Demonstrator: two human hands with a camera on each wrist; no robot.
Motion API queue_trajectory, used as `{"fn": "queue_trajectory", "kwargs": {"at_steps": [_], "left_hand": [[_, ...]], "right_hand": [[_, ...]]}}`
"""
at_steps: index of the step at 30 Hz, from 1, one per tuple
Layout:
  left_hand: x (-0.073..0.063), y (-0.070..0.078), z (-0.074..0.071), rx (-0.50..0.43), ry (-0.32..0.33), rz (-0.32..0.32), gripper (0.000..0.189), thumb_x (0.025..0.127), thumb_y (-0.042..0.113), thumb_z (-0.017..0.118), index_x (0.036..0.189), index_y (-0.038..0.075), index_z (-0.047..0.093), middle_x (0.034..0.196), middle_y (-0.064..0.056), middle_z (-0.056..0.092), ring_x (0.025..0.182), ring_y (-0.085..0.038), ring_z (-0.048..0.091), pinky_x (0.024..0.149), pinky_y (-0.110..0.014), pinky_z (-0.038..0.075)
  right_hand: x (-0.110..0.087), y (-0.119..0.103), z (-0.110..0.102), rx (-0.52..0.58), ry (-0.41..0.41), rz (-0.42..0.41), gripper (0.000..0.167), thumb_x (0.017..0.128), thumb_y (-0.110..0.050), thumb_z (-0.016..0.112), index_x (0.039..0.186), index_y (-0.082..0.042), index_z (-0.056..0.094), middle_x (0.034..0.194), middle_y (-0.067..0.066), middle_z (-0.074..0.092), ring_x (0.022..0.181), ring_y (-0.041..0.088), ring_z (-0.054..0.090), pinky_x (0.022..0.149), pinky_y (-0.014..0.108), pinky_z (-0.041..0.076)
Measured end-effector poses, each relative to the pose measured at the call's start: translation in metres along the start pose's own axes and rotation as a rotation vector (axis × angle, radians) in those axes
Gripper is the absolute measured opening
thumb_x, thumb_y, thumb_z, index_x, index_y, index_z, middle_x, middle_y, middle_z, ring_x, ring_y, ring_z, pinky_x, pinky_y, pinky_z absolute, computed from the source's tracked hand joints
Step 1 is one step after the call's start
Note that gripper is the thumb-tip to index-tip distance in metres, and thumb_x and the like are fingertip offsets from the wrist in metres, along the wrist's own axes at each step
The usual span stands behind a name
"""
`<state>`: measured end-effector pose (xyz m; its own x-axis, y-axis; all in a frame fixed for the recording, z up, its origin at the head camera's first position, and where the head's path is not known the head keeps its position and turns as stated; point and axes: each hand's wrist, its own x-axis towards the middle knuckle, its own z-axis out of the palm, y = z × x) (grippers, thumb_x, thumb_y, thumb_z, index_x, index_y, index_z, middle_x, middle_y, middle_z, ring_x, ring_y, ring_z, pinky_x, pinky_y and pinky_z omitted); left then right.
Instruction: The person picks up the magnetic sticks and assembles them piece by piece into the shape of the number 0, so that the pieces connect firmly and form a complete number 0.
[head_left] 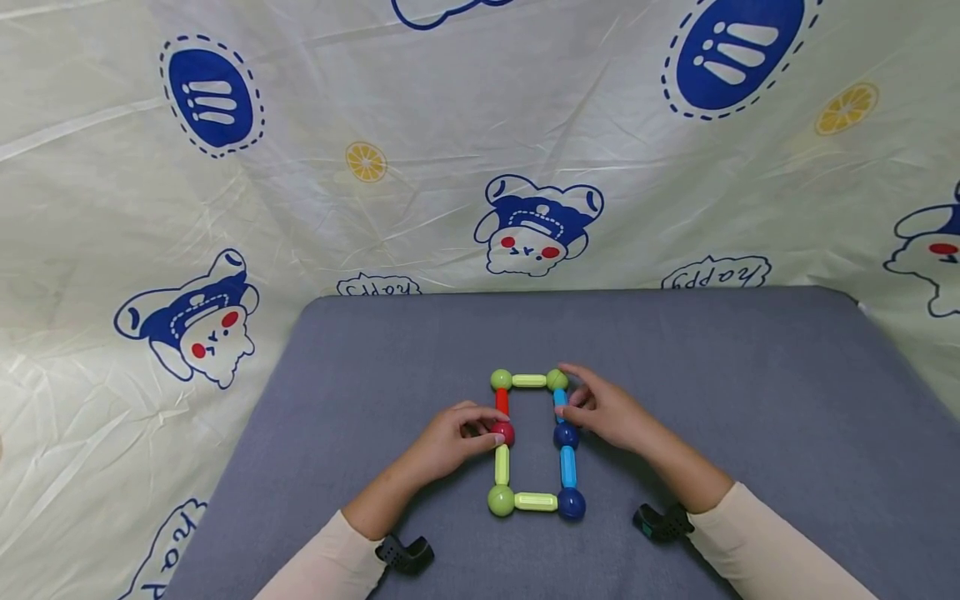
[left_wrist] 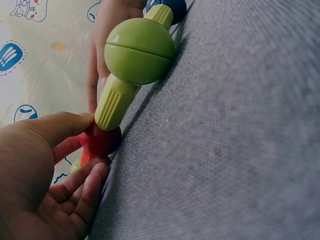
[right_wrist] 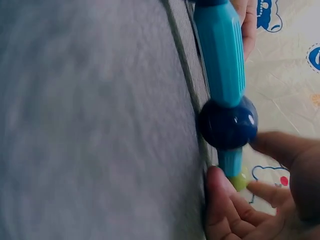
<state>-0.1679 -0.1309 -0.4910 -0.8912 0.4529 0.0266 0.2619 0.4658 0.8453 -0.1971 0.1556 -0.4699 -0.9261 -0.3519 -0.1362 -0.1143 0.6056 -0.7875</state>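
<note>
A rectangular frame of plastic balls and ribbed sticks lies flat on the table. My left hand (head_left: 450, 442) pinches the red ball (left_wrist: 100, 142) on its left side, between a red stick (head_left: 502, 402) and a yellow-green stick (left_wrist: 113, 105). On the far right, my right hand (head_left: 611, 412) has its index finger at a green ball (head_left: 557, 380). Its thumb and other fingers are around the upper light blue stick (right_wrist: 230, 161), beside a dark blue ball (right_wrist: 229, 122). Another light blue stick (head_left: 568, 467) runs to the near dark blue ball (head_left: 572, 504).
Green balls form the far left corner (head_left: 501, 380) and near left corner (head_left: 501, 500). Yellow-green sticks make the far side (head_left: 529, 381) and near side (head_left: 536, 502). Grey cloth covers the table (head_left: 360, 367); a printed sheet (head_left: 435, 208) hangs behind. Each wrist wears a black device (head_left: 405, 553).
</note>
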Motion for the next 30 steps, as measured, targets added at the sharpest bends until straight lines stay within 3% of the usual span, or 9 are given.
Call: {"fn": "queue_trajectory", "kwargs": {"at_steps": [6, 16, 30], "left_hand": [[0.001, -0.001, 0.001, 0.006, 0.014, 0.008, 0.024, 0.094, 0.024, 0.073, 0.118, 0.02, 0.074, 0.101, -0.001, 0.067, 0.088, -0.008, 0.058, 0.076, -0.022, 0.048], [0.003, -0.003, 0.003, 0.005, 0.033, 0.0, 0.023, 0.094, 0.024, 0.073, 0.117, 0.021, 0.075, 0.1, 0.0, 0.067, 0.087, -0.008, 0.059, 0.075, -0.021, 0.048], [0.009, -0.001, 0.003, 0.036, 0.072, -0.026, 0.027, 0.095, 0.026, 0.071, 0.122, 0.02, 0.073, 0.097, -0.001, 0.065, 0.078, -0.007, 0.059, 0.069, -0.023, 0.048]], "right_hand": [[-0.006, 0.002, -0.006, -0.07, -0.07, -0.079, 0.064, 0.096, -0.03, 0.07, 0.152, -0.013, 0.044, 0.114, 0.015, 0.062, 0.091, 0.02, 0.064, 0.072, 0.033, 0.053], [-0.017, 0.003, -0.012, -0.095, -0.12, -0.133, 0.039, 0.094, -0.031, 0.074, 0.129, -0.014, 0.069, 0.112, 0.008, 0.064, 0.089, 0.015, 0.059, 0.071, 0.026, 0.049], [-0.014, 0.001, -0.009, -0.108, -0.077, -0.097, 0.029, 0.094, -0.03, 0.073, 0.12, -0.018, 0.074, 0.108, 0.004, 0.066, 0.087, 0.015, 0.056, 0.07, 0.026, 0.048]]}}
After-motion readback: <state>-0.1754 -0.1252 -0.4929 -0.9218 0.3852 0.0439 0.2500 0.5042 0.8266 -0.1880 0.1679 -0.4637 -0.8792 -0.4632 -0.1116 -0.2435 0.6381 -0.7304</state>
